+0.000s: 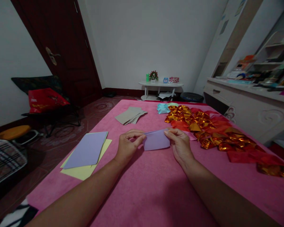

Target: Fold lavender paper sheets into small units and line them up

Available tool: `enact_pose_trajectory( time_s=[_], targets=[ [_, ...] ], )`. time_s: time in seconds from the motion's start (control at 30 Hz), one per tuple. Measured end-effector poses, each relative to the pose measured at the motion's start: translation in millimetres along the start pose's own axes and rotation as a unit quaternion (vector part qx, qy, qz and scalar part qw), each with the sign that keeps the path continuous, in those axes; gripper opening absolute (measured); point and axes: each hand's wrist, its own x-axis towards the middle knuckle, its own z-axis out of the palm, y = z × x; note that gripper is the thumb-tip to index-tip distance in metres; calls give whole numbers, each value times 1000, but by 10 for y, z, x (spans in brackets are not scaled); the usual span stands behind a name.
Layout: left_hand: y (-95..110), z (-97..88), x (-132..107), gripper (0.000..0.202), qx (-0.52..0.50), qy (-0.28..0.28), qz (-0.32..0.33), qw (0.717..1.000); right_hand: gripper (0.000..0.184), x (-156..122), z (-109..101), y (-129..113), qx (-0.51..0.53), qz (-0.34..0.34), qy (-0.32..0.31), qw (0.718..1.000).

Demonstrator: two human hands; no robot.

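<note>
A folded lilac paper piece [156, 140] lies on the pink tablecloth [156, 189] between my two hands. My left hand [127, 146] pinches its left edge with curled fingers. Its upper right corner is pinched by my right hand [178, 143], thumb and forefinger closed. To the left a lilac sheet [87, 149] rests on a yellow sheet [85, 170].
Several grey cards [130, 115] lie fanned at the far middle of the table. A pile of gold and red foil shapes [203, 129] runs along the right side, with pale blue folded pieces [163, 108] beyond it. A white cabinet [251, 107] stands right; a small white table [161, 85] stands behind.
</note>
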Motion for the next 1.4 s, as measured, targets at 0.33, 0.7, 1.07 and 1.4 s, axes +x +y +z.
enact_pose_trajectory(
  time_s=[0.33, 0.7, 1.07, 1.4],
  targets=[
    [9, -6, 12, 13, -46, -3, -65, 997, 16, -3, -23, 32, -18, -16, 12, 1000],
    [19, 12, 12, 13, -72, 7, -89, 993, 17, -19, 7, 27, -39, -18, 19, 999],
    [-9, 48, 11, 24, -134, 32, -142, 980, 13, -67, 42, -27, -61, -23, 41, 997],
    [-126, -1, 39, 7, 34, -78, -163, 983, 17, 83, -80, -6, -368, -68, -8, 927]
  ],
)
